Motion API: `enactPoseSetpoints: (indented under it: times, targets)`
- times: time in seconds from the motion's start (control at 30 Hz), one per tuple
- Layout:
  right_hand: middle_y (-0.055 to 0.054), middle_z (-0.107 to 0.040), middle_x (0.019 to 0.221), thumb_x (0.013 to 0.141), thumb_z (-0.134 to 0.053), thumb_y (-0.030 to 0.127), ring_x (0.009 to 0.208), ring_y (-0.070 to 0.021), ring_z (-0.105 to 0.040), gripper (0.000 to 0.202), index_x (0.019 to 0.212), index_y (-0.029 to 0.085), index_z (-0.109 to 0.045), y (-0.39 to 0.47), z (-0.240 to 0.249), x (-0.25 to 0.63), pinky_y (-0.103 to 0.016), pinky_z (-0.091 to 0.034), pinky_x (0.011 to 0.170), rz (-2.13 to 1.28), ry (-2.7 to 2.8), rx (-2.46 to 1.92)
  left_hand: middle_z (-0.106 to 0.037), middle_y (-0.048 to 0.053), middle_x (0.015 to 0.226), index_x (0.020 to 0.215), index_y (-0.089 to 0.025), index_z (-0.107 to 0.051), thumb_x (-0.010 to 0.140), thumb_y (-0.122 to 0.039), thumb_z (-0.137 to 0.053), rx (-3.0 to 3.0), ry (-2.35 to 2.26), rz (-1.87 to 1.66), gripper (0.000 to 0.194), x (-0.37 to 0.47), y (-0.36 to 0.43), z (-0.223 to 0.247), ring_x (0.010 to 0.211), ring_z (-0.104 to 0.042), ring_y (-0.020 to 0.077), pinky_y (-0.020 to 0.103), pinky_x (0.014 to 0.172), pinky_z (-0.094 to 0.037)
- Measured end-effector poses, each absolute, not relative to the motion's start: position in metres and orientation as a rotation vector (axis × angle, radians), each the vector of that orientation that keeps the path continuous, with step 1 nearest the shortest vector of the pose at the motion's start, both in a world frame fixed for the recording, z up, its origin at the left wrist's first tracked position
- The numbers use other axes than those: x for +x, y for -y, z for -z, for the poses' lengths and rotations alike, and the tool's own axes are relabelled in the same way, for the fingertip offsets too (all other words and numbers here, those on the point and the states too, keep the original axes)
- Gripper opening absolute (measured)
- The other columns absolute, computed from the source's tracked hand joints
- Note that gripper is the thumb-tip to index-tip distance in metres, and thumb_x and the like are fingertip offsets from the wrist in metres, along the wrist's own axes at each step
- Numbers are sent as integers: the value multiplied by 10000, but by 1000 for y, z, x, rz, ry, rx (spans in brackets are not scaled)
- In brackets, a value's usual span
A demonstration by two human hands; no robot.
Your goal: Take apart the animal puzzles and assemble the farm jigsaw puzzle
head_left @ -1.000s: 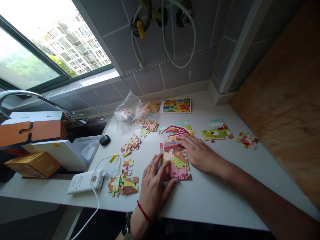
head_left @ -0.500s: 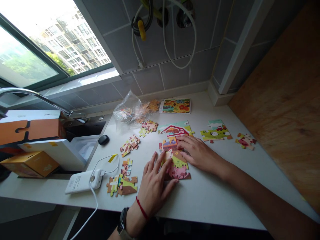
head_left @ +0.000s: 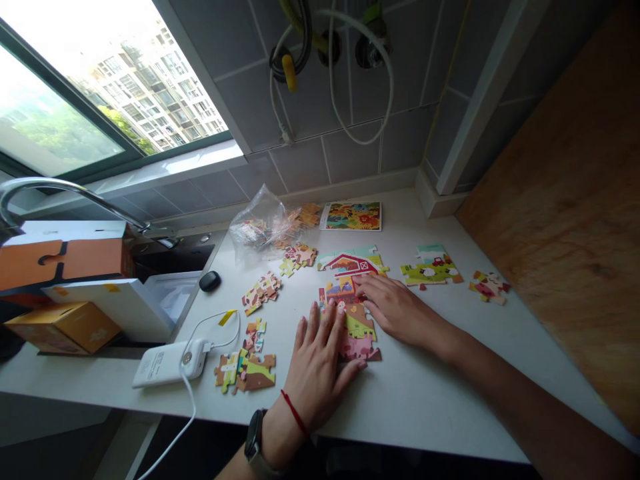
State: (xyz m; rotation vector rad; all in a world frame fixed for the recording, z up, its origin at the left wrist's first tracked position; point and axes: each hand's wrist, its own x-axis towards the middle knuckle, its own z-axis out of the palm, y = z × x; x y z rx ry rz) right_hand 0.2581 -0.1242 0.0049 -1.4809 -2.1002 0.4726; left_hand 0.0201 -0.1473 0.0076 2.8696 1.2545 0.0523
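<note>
A partly joined jigsaw section (head_left: pixel 359 327) with pink pigs and a green field lies on the counter before me. My left hand (head_left: pixel 320 363) rests flat on its left side, fingers stretched, covering some pieces. My right hand (head_left: pixel 397 307) touches the orange and red pieces (head_left: pixel 341 288) above it with its fingertips; the thumb is apart from the fingers. Just beyond lies a joined red barn section (head_left: pixel 353 262). To the right are a joined sheep and tractor section (head_left: pixel 433 267) and a small cluster of loose puzzle pieces (head_left: pixel 490 287).
More puzzle pieces (head_left: pixel 263 293) lie to the left, near a white power bank (head_left: pixel 170 365) with a cable. A clear plastic bag (head_left: pixel 260 223) of pieces and an animal picture card (head_left: pixel 353 217) sit at the back. Boxes (head_left: pixel 65 327) and a faucet (head_left: pixel 90 190) stand far left.
My left hand has shifted slightly right and lies flatter over the pig section. My right hand stays almost in place at the orange and red pieces. The view has tilted a little.
</note>
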Motion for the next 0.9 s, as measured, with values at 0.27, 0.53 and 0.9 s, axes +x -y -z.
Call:
enactPoseSetpoints:
  times: [0.27, 0.53, 0.9]
  targets:
    - [-131, -713, 1336, 889, -456, 52, 1284, -259, -644, 452, 1242, 184, -705, 117, 10, 265, -490, -486, 1147, -558, 1990, -1423, -185, 205, 1710, 1634, -29, -267, 1024, -690, -355, 2877, -1297, -76, 904, 80, 128, 11, 1590, -185, 402, 561, 1262, -265]
    - [-136, -703, 1361, 932, -476, 109, 1320, -265, -627, 421, 1280, 179, -703, 115, 11, 268, -510, -477, 1160, -596, 2002, -1420, -168, 171, 1720, 1672, -108, -161, 1036, -673, -357, 2869, -1132, -173, 873, 61, 143, 6, 1608, -157, 344, 548, 1279, -222]
    - [-135, -686, 1390, 949, -520, 185, 1343, -282, -610, 346, 1215, 191, -742, 115, 10, 270, -521, -468, 1163, -602, 2049, -1389, -146, 151, 1717, 1687, -171, -61, 973, -713, -497, 2709, -1021, 22, 997, 13, 197, -24, 1594, -187, 361, 571, 1271, -280]
